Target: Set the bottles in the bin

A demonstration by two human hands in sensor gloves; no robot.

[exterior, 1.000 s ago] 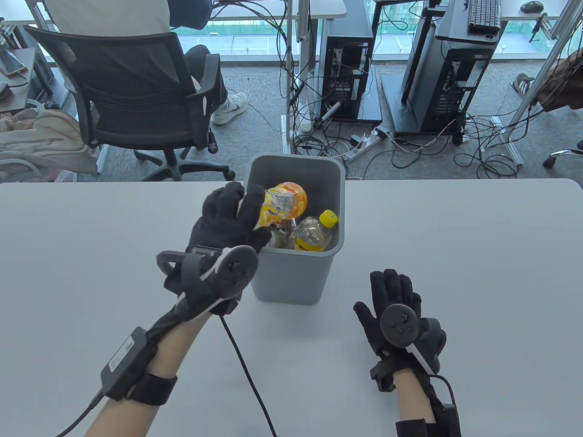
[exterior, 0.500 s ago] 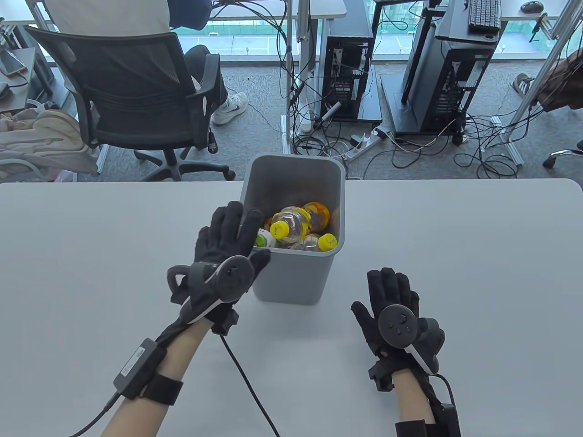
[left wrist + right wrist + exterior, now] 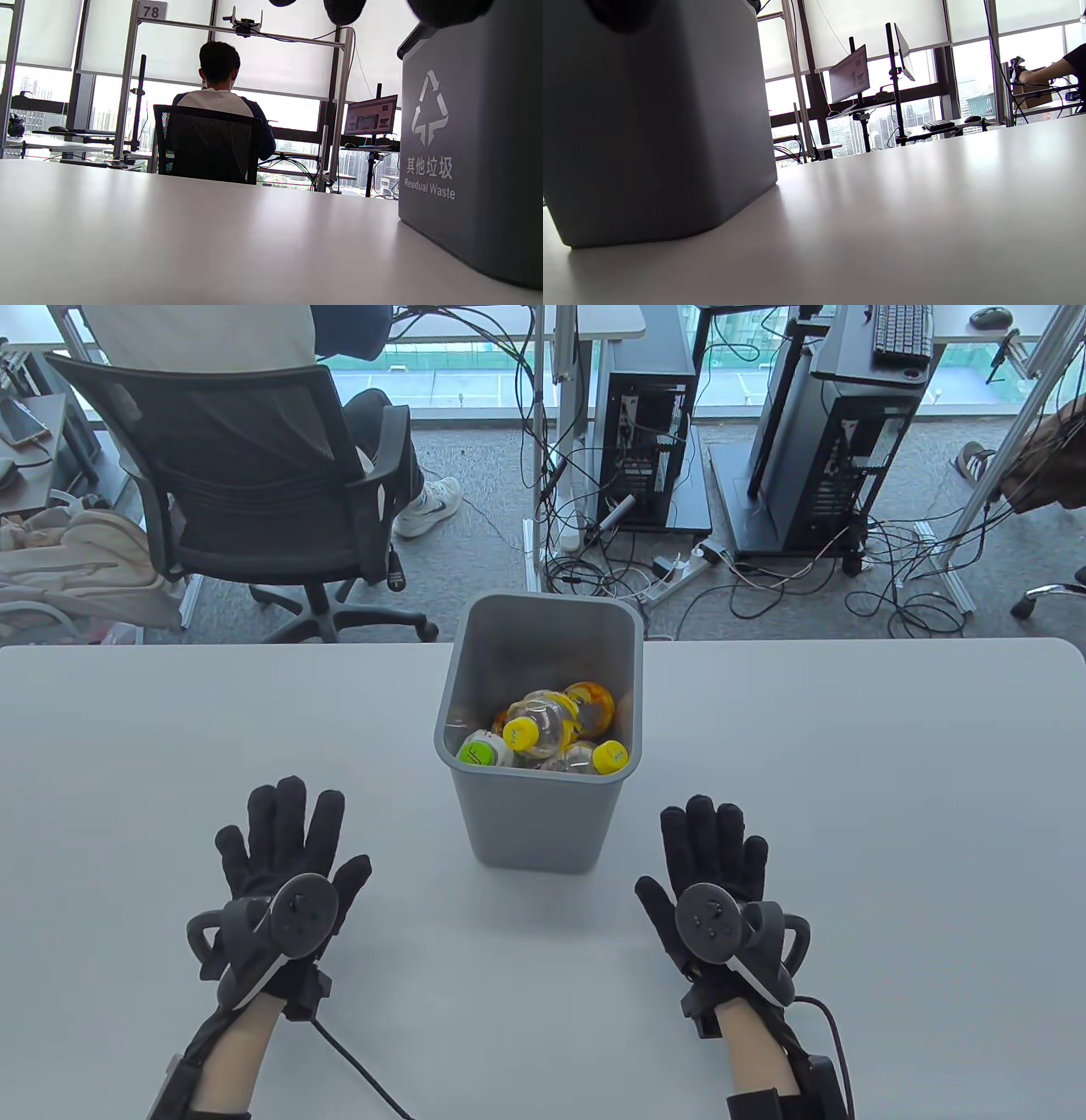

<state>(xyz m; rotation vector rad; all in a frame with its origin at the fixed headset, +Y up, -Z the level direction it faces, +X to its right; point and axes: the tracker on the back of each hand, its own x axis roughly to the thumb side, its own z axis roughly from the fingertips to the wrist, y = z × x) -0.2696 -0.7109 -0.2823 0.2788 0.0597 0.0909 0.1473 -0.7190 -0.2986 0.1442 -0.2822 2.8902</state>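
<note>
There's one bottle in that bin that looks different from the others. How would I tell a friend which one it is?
Start at the grey bin standing mid-table between the two gloved hands. Look inside, at the near left corner. The bottle with the green-and-white cap sits there, against the bin wall; its neighbours have yellow caps.

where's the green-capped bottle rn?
Table view: the green-capped bottle sits inside the grey bin, at its near-left corner, beside a yellow-capped bottle on its right.
</note>
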